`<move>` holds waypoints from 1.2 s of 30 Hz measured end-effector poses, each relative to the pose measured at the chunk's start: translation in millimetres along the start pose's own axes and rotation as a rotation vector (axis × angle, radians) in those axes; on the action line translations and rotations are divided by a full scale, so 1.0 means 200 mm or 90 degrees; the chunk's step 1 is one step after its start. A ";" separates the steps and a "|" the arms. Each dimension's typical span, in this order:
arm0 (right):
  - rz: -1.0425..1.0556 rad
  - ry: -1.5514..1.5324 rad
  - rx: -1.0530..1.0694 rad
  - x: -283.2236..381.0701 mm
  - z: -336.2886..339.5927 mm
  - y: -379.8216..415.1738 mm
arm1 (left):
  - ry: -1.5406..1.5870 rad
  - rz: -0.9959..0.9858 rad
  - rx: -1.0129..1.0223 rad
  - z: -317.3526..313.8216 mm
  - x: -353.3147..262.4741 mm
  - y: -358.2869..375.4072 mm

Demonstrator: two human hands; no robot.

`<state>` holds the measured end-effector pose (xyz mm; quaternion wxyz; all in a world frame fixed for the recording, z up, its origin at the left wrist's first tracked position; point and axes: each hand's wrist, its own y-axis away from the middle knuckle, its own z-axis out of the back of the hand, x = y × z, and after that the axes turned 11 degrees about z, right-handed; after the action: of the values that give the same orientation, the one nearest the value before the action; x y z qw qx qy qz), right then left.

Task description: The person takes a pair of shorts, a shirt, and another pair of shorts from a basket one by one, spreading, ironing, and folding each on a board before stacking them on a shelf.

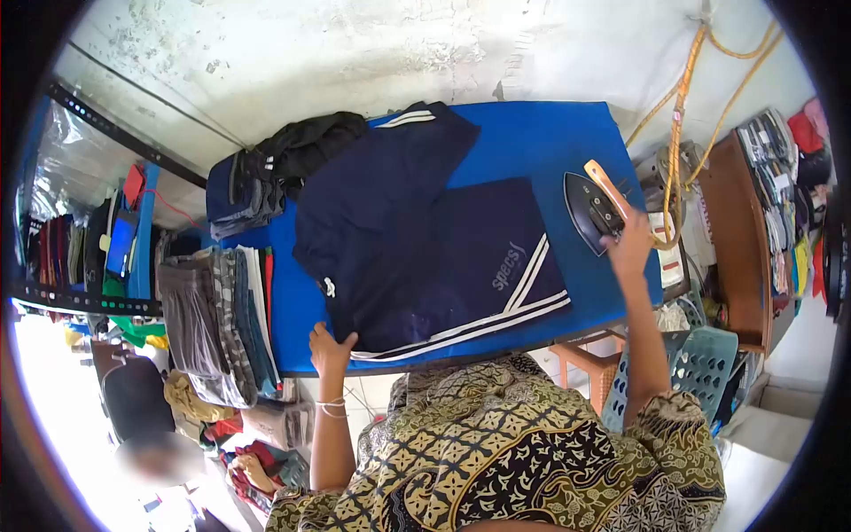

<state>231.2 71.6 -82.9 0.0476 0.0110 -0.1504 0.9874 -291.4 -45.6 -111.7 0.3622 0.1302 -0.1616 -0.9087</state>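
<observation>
Patterned clothing [523,434] fills the foreground, before a blue-covered table [550,133]. Across it lies a navy garment [417,266] with white stripes; to its right rests an iron [581,213]. The right hand [628,244] meets the iron's wooden handle [605,184], though I cannot tell whether it grips; the left hand [331,353] spreads, thumb at the garment's corner.

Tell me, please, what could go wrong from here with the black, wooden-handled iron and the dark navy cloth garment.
The pale printed "specs" lettering on the dark navy cloth garment might be marred if the black, wooden-handled iron is hot, which the picture cannot show. The bare left hand, at the garment's near left edge, could be burned if the iron came that way. The hanging yellow-orange cord might snag the bare right hand.
</observation>
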 end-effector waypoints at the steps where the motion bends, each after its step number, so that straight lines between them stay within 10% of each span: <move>1: 0.023 -0.033 -0.035 -0.11 -0.05 -0.10 | 0.046 0.031 -0.038 -0.09 0.02 -0.04; 6: -0.041 -0.088 -0.007 -0.26 -0.31 -0.34 | 0.139 0.059 -0.089 -0.22 0.10 -0.09; 9: -0.291 -0.836 0.343 -0.15 -0.13 -0.52 | 0.273 0.088 -0.096 -0.27 0.15 -0.07; 12: -0.218 -0.692 0.428 0.18 0.02 -0.49 | 0.363 0.044 -0.052 -0.31 0.22 -0.14; 16: 0.092 -0.528 0.675 0.73 0.24 -0.33 | 0.541 0.041 0.005 -0.29 0.21 -0.10; 18: 0.427 -0.344 0.601 0.99 0.14 -0.16 | 0.605 0.070 0.034 -0.27 0.20 -0.06; 21: 0.587 -0.282 0.609 1.32 0.07 0.10 | 0.651 0.096 0.053 -0.29 0.21 -0.07; 26: 0.357 -0.308 0.578 1.28 0.04 -0.06 | 0.674 0.103 0.081 -0.33 0.27 -0.10; 36: -0.207 -0.554 0.340 0.13 -0.17 -0.49 | 0.349 0.091 0.155 -0.28 0.33 -0.38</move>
<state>214.9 177.9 -85.5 0.1289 0.4540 0.1041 0.8754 -365.9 -51.2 -200.3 0.4373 0.4011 -0.1743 -0.7858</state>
